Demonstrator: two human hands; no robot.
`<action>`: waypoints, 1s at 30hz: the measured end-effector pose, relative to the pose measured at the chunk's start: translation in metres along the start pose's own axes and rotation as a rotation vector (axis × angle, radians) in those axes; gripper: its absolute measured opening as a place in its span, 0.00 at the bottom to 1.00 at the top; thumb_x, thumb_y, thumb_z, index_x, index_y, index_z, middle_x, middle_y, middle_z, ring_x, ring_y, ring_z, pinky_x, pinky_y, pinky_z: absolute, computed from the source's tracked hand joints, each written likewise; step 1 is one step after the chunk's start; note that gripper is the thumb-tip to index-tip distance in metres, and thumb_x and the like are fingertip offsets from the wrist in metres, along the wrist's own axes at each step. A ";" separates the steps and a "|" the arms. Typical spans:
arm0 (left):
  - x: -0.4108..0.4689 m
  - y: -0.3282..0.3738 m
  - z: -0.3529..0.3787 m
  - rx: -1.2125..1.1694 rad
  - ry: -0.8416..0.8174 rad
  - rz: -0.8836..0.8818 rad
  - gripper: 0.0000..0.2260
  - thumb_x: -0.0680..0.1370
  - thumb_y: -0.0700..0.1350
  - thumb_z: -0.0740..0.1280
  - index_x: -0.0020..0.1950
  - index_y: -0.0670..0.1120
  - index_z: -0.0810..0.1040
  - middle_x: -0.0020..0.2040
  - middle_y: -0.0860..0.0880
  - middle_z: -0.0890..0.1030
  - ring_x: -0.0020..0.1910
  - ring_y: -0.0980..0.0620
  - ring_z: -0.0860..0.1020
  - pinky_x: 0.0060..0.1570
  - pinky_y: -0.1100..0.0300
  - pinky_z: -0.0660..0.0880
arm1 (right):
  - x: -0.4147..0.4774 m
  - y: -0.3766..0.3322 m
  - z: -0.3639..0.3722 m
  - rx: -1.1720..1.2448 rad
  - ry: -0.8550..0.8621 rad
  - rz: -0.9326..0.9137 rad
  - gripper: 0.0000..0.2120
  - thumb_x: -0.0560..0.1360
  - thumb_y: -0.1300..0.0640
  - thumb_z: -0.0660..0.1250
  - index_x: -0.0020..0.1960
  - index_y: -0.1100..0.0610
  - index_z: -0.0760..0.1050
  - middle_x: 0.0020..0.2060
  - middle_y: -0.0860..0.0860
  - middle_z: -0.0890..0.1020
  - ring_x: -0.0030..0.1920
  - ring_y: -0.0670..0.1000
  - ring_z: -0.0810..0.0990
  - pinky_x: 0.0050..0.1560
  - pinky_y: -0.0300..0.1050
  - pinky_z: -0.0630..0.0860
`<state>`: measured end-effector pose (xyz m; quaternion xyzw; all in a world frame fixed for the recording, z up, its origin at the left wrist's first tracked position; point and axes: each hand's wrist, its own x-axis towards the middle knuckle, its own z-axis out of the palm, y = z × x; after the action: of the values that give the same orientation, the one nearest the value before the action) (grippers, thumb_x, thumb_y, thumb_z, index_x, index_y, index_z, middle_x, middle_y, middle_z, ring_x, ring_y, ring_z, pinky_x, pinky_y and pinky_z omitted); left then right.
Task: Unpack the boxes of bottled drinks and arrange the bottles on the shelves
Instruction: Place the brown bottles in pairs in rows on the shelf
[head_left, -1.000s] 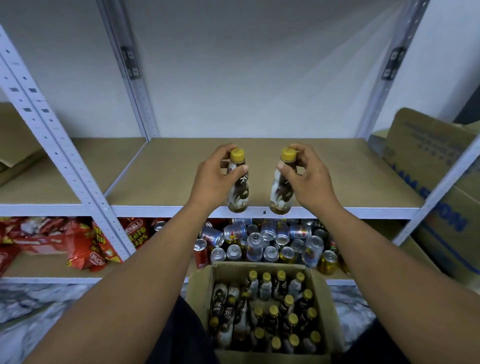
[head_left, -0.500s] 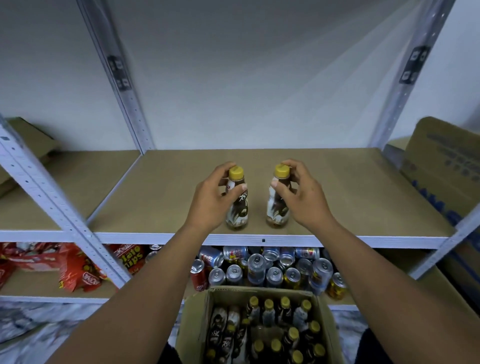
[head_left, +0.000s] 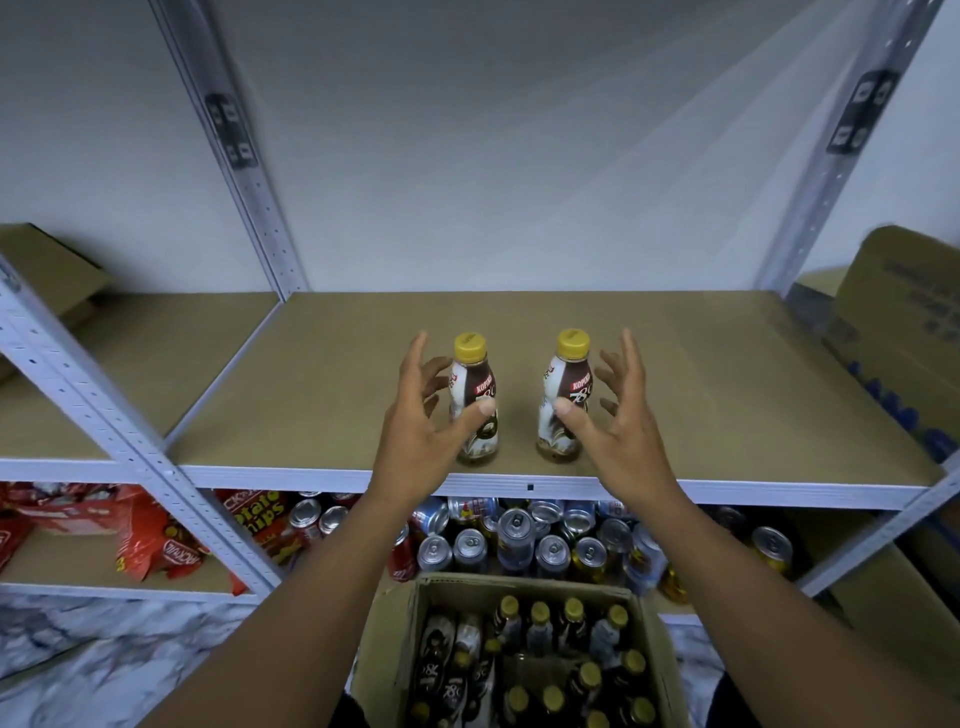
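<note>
Flanking the left Kopiko bottle (head_left: 479, 387) and the right Kopiko bottle (head_left: 571, 384), upright and apart near the front edge of the shelf board (head_left: 727, 395), I hold my left hand (head_left: 423, 421) and right hand (head_left: 621, 421) splayed, gripping nothing, likely guarding against a tip; the carton (head_left: 519, 585) below holds more.

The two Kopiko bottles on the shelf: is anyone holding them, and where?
Nothing is held. The left hand and right hand are open, fingers spread, beside the left Kopiko bottle and right Kopiko bottle, which stand upright on the shelf.
</note>
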<state>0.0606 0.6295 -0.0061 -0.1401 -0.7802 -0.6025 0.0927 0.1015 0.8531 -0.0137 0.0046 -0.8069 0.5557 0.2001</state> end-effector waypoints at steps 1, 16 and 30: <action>-0.003 -0.005 0.000 0.004 0.002 -0.017 0.47 0.69 0.58 0.77 0.81 0.60 0.53 0.67 0.66 0.73 0.66 0.67 0.73 0.64 0.69 0.70 | -0.003 0.006 0.001 -0.007 0.001 0.020 0.46 0.69 0.33 0.72 0.75 0.24 0.43 0.77 0.42 0.64 0.74 0.41 0.66 0.73 0.52 0.69; -0.013 -0.049 0.020 -0.092 0.096 -0.023 0.52 0.65 0.43 0.85 0.81 0.60 0.57 0.67 0.58 0.72 0.67 0.58 0.76 0.64 0.62 0.74 | -0.014 0.039 0.012 -0.040 -0.007 0.055 0.47 0.70 0.47 0.79 0.75 0.28 0.51 0.65 0.24 0.69 0.70 0.41 0.72 0.70 0.54 0.73; -0.010 -0.050 0.021 -0.082 0.064 -0.005 0.49 0.71 0.42 0.81 0.81 0.59 0.54 0.56 0.53 0.84 0.60 0.53 0.81 0.64 0.55 0.75 | -0.007 0.039 0.022 -0.054 0.050 0.087 0.40 0.69 0.44 0.77 0.74 0.35 0.57 0.60 0.40 0.82 0.57 0.43 0.82 0.60 0.59 0.79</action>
<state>0.0541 0.6364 -0.0608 -0.1226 -0.7520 -0.6383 0.1103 0.0920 0.8468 -0.0579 -0.0500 -0.8159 0.5417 0.1961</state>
